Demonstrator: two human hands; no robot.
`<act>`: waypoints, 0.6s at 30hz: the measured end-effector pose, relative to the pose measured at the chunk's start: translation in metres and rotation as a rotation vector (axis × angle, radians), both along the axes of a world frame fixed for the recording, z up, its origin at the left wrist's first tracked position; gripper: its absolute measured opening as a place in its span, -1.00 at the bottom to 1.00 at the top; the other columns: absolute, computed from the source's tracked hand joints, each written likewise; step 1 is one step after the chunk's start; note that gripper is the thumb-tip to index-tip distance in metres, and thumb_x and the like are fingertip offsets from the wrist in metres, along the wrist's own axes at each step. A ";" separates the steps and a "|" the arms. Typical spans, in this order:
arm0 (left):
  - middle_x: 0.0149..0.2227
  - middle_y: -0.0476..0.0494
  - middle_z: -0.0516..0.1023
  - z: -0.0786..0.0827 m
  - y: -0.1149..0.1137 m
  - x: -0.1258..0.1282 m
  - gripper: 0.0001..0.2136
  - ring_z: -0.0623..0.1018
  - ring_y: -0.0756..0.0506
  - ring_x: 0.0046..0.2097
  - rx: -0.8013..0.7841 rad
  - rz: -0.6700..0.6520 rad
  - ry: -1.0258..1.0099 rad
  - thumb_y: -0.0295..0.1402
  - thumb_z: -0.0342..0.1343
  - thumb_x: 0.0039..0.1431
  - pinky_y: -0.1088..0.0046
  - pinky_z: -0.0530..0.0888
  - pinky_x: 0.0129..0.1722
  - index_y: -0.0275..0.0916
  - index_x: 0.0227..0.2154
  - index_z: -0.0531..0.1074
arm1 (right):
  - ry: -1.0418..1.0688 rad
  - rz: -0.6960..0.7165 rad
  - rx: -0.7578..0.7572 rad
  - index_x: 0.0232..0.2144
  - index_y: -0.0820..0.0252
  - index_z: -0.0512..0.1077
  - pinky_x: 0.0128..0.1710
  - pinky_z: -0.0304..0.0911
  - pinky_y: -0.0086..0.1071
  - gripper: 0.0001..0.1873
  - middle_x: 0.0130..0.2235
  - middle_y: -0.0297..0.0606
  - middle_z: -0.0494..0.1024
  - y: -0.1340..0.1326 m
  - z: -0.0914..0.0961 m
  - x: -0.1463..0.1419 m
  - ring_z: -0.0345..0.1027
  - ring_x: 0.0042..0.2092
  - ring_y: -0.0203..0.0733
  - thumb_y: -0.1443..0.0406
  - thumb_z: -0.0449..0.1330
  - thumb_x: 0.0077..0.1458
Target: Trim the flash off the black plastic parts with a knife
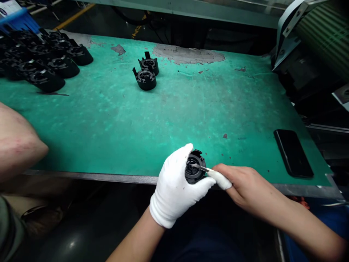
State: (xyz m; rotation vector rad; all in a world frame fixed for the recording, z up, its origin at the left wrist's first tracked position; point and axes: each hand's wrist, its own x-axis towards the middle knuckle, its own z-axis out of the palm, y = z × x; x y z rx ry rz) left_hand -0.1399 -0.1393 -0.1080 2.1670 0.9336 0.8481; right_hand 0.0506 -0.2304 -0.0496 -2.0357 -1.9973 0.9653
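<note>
My left hand (177,185), in a white glove, is closed around a round black plastic part (194,177) at the table's front edge. Rings and ribs show on the part's face, which is turned up towards me. My right hand (240,182) is mostly bare, with a white cover on a fingertip. It grips a thin-bladed knife (200,167), and the blade's tip rests at the middle of the black part. The knife's handle is hidden inside the hand.
Two black round housings (146,80) stand mid-table; many more (43,76) crowd the left, near a blue bin (20,22). A phone (293,153) lies at right on the worn green table (109,116). Another person's arm (19,142) reaches in from the left. Machinery (321,40) stands at right.
</note>
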 end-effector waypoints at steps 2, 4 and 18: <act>0.18 -0.33 0.45 0.002 0.000 0.001 -0.21 0.46 -0.26 0.22 -0.006 -0.003 -0.004 -0.02 0.37 0.01 0.06 0.46 0.25 -0.22 0.23 0.21 | 0.027 0.006 -0.003 -0.13 0.08 0.38 -0.29 0.23 -0.31 -0.72 -0.25 -0.26 0.58 0.001 -0.003 -0.001 0.49 -0.24 -0.10 0.45 -0.04 0.24; 0.17 -0.32 0.46 0.005 0.001 0.002 -0.23 0.47 -0.26 0.21 -0.029 -0.001 -0.013 -0.02 0.36 0.02 0.06 0.47 0.24 -0.23 0.22 0.22 | 0.046 0.033 -0.034 -0.17 0.11 0.38 -0.29 0.22 -0.32 -0.73 -0.28 -0.27 0.56 0.004 -0.004 -0.001 0.48 -0.26 -0.11 0.48 -0.03 0.21; 0.13 -0.27 0.47 0.004 0.005 0.000 -0.23 0.48 -0.23 0.19 -0.052 -0.068 -0.028 -0.05 0.36 0.03 0.08 0.46 0.25 -0.21 0.23 0.19 | -0.139 0.167 -0.017 -0.24 0.06 0.39 -0.33 0.19 -0.37 -0.75 -0.31 -0.31 0.60 0.019 0.012 0.012 0.53 -0.26 -0.10 0.48 0.05 0.14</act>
